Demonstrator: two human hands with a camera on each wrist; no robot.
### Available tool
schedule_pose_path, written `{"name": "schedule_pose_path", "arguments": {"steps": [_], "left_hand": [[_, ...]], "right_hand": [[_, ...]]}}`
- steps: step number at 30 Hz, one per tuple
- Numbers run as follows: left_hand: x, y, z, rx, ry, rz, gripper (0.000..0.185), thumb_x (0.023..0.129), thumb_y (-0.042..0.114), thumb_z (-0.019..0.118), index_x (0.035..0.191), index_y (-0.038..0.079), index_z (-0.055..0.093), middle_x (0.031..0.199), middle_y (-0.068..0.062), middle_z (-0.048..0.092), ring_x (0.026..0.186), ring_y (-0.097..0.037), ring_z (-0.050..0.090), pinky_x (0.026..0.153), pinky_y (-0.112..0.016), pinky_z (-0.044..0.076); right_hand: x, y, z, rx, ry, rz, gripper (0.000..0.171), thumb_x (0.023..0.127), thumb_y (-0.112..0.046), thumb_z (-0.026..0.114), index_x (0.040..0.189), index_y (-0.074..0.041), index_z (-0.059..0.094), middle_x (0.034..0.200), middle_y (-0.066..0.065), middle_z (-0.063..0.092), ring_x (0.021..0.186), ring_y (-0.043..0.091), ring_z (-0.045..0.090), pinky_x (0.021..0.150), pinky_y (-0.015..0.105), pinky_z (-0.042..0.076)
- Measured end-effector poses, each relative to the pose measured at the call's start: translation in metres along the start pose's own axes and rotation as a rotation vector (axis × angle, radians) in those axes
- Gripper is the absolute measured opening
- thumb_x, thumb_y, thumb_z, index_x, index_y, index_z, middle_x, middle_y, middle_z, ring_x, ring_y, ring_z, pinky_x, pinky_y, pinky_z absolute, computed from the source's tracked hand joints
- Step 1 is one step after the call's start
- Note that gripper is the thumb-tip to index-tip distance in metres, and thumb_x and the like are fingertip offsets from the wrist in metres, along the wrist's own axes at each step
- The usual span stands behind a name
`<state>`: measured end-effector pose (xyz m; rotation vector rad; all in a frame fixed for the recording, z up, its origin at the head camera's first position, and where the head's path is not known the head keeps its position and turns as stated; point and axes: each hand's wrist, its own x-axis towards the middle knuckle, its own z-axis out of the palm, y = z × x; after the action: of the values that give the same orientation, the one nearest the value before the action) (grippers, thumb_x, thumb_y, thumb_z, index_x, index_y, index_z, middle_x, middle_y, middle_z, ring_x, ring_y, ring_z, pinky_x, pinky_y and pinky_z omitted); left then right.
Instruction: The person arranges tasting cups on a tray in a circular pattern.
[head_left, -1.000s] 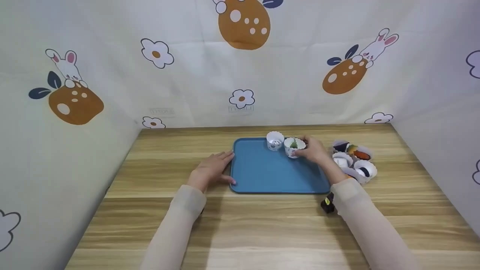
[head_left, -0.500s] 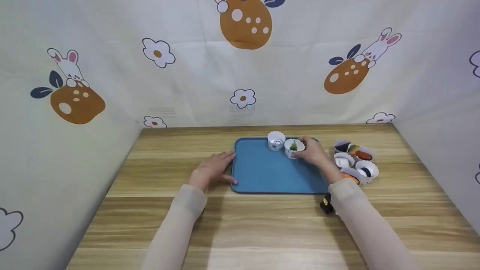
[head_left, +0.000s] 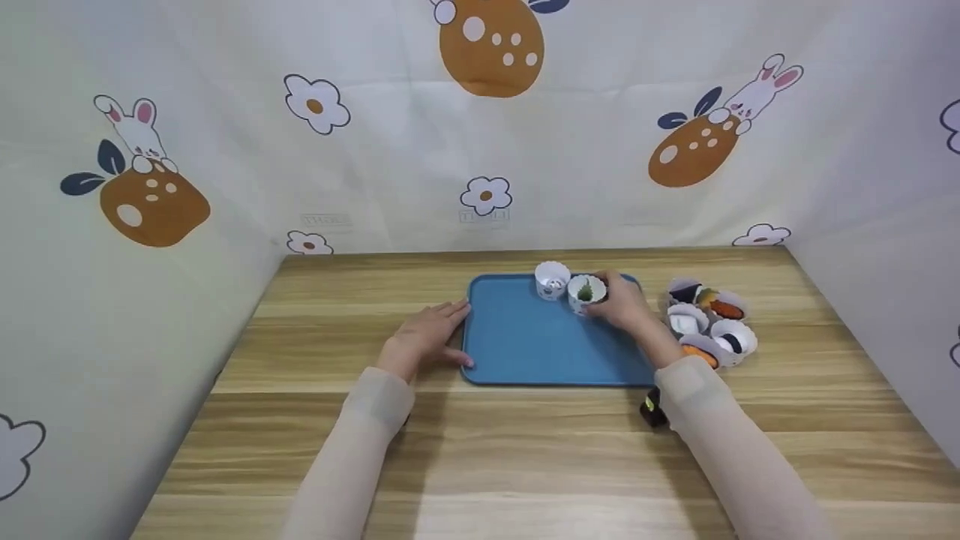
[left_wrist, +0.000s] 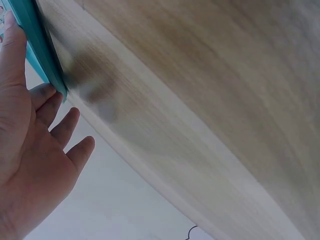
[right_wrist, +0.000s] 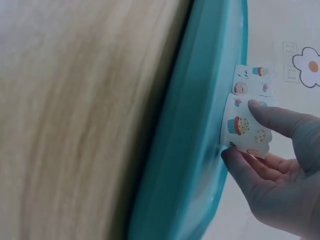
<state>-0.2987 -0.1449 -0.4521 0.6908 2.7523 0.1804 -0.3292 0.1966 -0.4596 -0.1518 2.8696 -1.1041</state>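
One scalloped white printed paper cup point(head_left: 576, 302) sits upright at the far side of the blue rectangular tray point(head_left: 540, 345), just right of a similar white cup point(head_left: 550, 292); the nearer right hand point(head_left: 625, 304) pinches it, while the left hand point(head_left: 426, 335), fingers extended, touches the tray's left edge

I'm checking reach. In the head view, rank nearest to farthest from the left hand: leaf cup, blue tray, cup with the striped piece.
1. Blue tray: the left hand touches its left edge.
2. Leaf cup: on the tray's far side.
3. Cup with the striped piece: right of the tray.
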Motion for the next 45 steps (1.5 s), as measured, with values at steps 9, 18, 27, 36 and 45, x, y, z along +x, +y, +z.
{"name": "schedule_pose_path", "arguments": {"steps": [9,18,27,36,45], "left_hand": [[-0.002,-0.001,0.002,-0.007,-0.014,-0.016,0.101,0.084,0.055,0.072,0.160,0.010,0.022,0.168,-0.006,0.018,0.155,-0.033,0.019,0.126,-0.052,0.020],[0.002,0.000,0.001,-0.055,-0.022,-0.028,0.102,0.083,0.055,0.072,0.160,0.013,0.021,0.169,-0.005,0.016,0.156,-0.031,0.017,0.127,-0.051,0.017],[0.000,0.000,0.001,-0.052,-0.012,-0.015,0.102,0.082,0.054,0.074,0.160,0.011,0.022,0.168,-0.006,0.018,0.155,-0.033,0.018,0.127,-0.051,0.018],[0.001,0.000,0.000,-0.058,-0.023,-0.024,0.102,0.083,0.055,0.073,0.160,0.013,0.021,0.168,-0.006,0.017,0.154,-0.036,0.019,0.124,-0.057,0.022],[0.002,-0.002,0.002,-0.029,-0.013,-0.011,0.102,0.083,0.056,0.072,0.160,0.012,0.022,0.168,-0.006,0.018,0.154,-0.035,0.020,0.125,-0.054,0.022]], "right_hand": [[-0.009,-0.004,-0.008,0.003,-0.010,-0.023,0.066,0.087,-0.010,0.073,0.142,0.010,0.042,0.143,0.031,0.049,0.131,0.045,0.051,0.111,0.053,0.042],[-0.018,-0.005,-0.020,0.032,-0.048,-0.010,0.068,0.091,-0.012,0.071,0.147,0.006,0.036,0.147,0.030,0.045,0.134,0.045,0.048,0.111,0.056,0.043],[-0.027,-0.008,-0.031,0.082,-0.058,-0.026,0.069,0.091,-0.011,0.069,0.148,0.006,0.034,0.144,0.031,0.047,0.134,0.047,0.048,0.111,0.056,0.043],[-0.039,-0.014,-0.046,0.124,-0.053,-0.042,0.064,0.093,-0.013,0.070,0.146,0.005,0.039,0.144,0.028,0.049,0.134,0.045,0.049,0.111,0.055,0.044],[-0.051,-0.013,-0.055,0.155,-0.057,-0.072,0.063,0.094,-0.018,0.069,0.147,0.001,0.041,0.147,0.026,0.048,0.134,0.043,0.050,0.109,0.055,0.046]]}}
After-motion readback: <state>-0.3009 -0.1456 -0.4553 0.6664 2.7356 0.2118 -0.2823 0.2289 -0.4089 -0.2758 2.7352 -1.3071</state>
